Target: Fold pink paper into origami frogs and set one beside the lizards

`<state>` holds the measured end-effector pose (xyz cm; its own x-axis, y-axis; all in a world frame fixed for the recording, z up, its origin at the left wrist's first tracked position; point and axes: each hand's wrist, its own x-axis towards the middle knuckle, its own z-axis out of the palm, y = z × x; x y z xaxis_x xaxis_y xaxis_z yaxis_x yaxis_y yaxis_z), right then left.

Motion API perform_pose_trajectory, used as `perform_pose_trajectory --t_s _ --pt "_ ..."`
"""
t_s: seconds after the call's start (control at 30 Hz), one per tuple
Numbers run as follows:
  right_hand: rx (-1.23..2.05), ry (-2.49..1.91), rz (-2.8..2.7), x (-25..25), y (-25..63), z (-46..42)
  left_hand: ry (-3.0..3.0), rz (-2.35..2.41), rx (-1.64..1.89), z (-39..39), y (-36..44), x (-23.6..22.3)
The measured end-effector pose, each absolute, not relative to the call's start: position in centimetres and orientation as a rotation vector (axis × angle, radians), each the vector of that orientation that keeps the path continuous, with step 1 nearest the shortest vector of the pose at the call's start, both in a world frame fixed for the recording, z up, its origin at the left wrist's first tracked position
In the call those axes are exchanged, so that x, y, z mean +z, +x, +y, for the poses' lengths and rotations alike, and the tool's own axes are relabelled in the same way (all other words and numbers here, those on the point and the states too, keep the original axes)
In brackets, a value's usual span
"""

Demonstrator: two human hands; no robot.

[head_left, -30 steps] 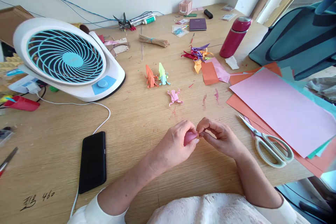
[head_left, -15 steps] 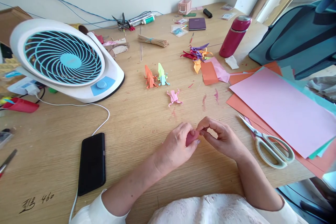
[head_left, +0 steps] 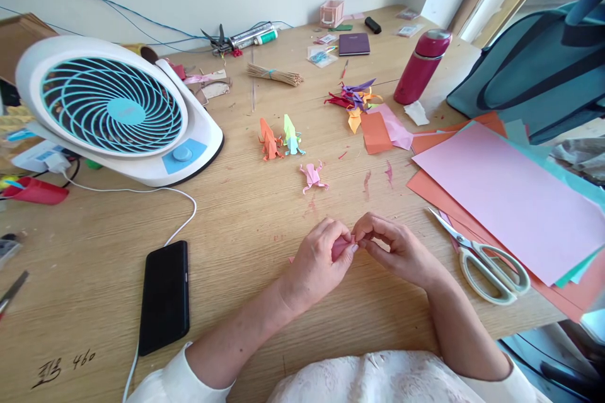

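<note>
A piece of folded pink paper [head_left: 340,248] is held between both hands, largely covered by the fingers. My left hand [head_left: 321,258] is closed around its body, and a small pink tip shows beyond the hand's left side. The thumb and fingertips of my right hand [head_left: 392,249] pinch its right end. Just beyond the hands a pink origami frog [head_left: 312,177] lies with its legs spread. Behind it stand an orange origami figure [head_left: 270,140] and a green and pale blue one [head_left: 292,136].
Scissors [head_left: 486,264] lie right of my right hand, beside stacked coloured paper [head_left: 515,195]. A phone [head_left: 165,296] on a cable and a white fan [head_left: 189,145] are at left. Farther back are folded paper pieces [head_left: 352,96], a red bottle [head_left: 422,67] and bundled sticks [head_left: 274,74].
My left hand has shifted slightly, and a pink paper tip now shows at its left side. Both hands keep hold of the paper; the other things lie where they were.
</note>
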<state>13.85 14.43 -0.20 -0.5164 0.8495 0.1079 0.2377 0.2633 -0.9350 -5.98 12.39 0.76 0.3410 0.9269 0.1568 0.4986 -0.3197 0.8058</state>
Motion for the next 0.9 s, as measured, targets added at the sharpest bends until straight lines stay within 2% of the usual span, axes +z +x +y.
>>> perform_pose_trajectory --t_s 0.27,0.9 --pt "1.318 -1.051 -1.817 0.0 13.6 14.4 1.984 1.285 0.847 12.6 -5.8 0.2" --pt "1.168 -1.184 -1.889 -0.5 13.3 14.5 2.107 1.296 0.686 12.3 -5.7 -0.9"
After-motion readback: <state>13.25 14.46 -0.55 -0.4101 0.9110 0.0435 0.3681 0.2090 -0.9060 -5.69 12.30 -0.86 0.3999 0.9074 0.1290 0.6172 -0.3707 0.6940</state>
